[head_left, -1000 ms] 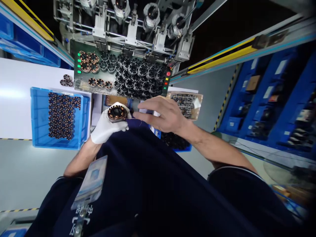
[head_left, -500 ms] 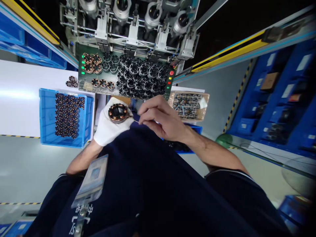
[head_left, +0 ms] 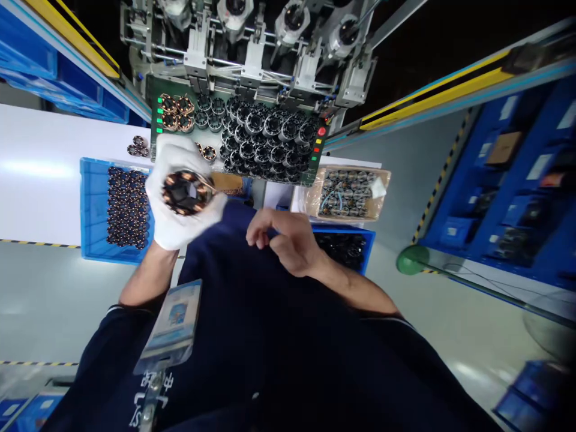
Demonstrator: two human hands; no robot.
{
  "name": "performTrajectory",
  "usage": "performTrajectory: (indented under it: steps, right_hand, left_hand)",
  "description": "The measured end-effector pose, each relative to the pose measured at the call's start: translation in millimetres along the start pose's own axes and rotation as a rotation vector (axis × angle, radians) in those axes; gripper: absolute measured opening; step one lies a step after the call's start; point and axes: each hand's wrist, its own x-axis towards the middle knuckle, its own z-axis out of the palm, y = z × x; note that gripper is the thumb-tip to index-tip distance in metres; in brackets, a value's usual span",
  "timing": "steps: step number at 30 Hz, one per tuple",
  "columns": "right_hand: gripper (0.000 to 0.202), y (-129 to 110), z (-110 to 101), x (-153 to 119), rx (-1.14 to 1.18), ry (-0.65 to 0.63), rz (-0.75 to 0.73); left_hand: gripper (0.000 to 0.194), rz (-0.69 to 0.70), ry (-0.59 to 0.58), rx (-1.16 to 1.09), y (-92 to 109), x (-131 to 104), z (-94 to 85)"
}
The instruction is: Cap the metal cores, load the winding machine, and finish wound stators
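My left hand (head_left: pixel 168 225), in a white glove, is closed around a copper-wound motor stator (head_left: pixel 188 192) in front of the green bench panel. The ring faces up, with copper coils round its dark core. A short wire end seems to stick out at its right side. My right hand (head_left: pixel 288 240) is bare and hovers over my dark shirt, apart from the stator. Its fingers are curled in, and whatever they may hold is hidden. Wound stators (head_left: pixel 177 113) sit at the panel's left, and several bare stator cores (head_left: pixel 272 141) fill its middle and right.
A winding machine (head_left: pixel 252 54) stands behind the panel. On the left is a blue bin (head_left: pixel 94 210) of wound stators, with a few more stators (head_left: pixel 138 146) behind it. To the right are a carton (head_left: pixel 382 183) of parts and a blue crate (head_left: pixel 369 249) of dark parts.
My left hand has moved left with the stator. My right hand has come away from the wire at the stator's edge and sits lower. The view has shifted slightly.
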Motion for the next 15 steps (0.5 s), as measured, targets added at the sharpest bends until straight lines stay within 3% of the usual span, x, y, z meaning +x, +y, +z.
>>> performTrajectory:
  steps: [3, 6, 9, 12, 15]
  right_hand:
    - [0.053, -3, -2, 15, -0.008, 0.041, 0.167]
    - [0.059, 6, 5, 17, 0.152, 0.053, 0.172]
    - [0.056, 16, 15, 6, 0.35, 0.06, 0.145]
    - [0.054, 18, 18, -4, 0.239, 0.0, 0.197]
    - [0.052, 14, 14, -3, -0.007, -0.031, 0.15]
  left_hand:
    - [0.069, 0.142, -0.178, 0.038, 0, -6, -3.6]
    - [0.074, 0.039, -0.328, -0.077, 7, -18, -3.3]
    - [0.071, -0.354, -0.358, -0.365, 19, -28, 3.1]
    - [0.063, -0.781, -0.228, -0.825, 31, -34, 16.4]
    - [0.051, -0.933, -0.112, -1.078, 39, -34, 28.9]
